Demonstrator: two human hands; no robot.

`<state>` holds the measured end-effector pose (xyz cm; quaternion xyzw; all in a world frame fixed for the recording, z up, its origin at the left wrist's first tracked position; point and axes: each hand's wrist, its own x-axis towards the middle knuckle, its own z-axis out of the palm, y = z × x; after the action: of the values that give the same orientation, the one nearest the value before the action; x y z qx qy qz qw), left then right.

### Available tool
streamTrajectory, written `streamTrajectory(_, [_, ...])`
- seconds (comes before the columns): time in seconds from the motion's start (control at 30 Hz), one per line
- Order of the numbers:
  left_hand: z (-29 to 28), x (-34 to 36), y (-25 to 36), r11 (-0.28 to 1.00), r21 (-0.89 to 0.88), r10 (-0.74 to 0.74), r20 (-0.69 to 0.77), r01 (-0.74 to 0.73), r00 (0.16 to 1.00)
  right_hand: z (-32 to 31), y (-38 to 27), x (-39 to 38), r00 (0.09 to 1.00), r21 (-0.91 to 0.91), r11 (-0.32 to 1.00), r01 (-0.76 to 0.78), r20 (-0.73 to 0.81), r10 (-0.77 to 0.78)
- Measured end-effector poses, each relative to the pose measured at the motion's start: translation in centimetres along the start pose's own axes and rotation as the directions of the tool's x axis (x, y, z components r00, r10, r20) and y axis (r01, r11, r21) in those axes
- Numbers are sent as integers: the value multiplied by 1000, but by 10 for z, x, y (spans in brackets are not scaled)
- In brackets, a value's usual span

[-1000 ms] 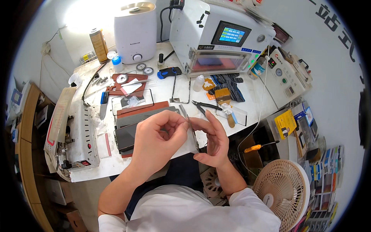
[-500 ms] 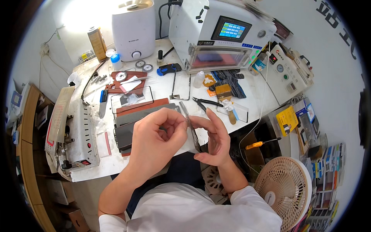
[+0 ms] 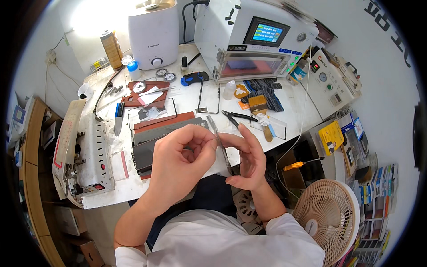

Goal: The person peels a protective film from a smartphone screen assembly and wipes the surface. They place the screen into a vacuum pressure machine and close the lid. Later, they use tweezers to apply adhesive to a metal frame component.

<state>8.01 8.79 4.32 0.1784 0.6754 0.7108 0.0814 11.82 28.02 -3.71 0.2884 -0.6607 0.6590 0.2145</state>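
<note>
A thin, flat panel (image 3: 223, 151), seen nearly edge-on, stands between my two hands above the front of the white bench. My left hand (image 3: 178, 162) has curled fingers, with thumb and forefinger pinched at its upper part. My right hand (image 3: 249, 162) grips the panel by its edge, thumb low and fingers bent higher up. Beneath and behind my left hand lie a dark rectangular panel (image 3: 144, 155), a grey pad (image 3: 155, 133) and a red-brown mat (image 3: 164, 122). Just beyond the held panel are black cutting pliers (image 3: 235, 118).
A white machine with a screen (image 3: 251, 62) and a white tank (image 3: 153, 35) stand behind. A white press machine (image 3: 93, 155) is at left, a gauged machine (image 3: 331, 84) at right. A knife (image 3: 119, 120), brush (image 3: 267, 132) and glove (image 3: 271, 100) lie around; a fan (image 3: 324, 222) is at lower right.
Both hands keep their grip on the thin panel. My right hand has shifted very slightly to the right; my left hand is almost unchanged.
</note>
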Motion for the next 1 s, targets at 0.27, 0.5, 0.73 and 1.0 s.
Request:
streamTrajectory(0.27, [1,-2,5,997,-56,-54,16,55,998,0,-1,-2,999,89,996,-32,-1,32])
streamTrajectory(0.5, [7,-1,8,984,-144,-97,32,101,995,3,-6,-5,988,256,957,-139,-36,153])
streamTrajectory(0.73, [10,-2,6,970,-206,-128,29,131,991,4,-4,-8,984,263,954,-142,-71,166])
streamTrajectory(1.0, [8,-1,8,965,-202,-159,62,168,985,3,-2,-9,987,223,969,-110,-93,134])
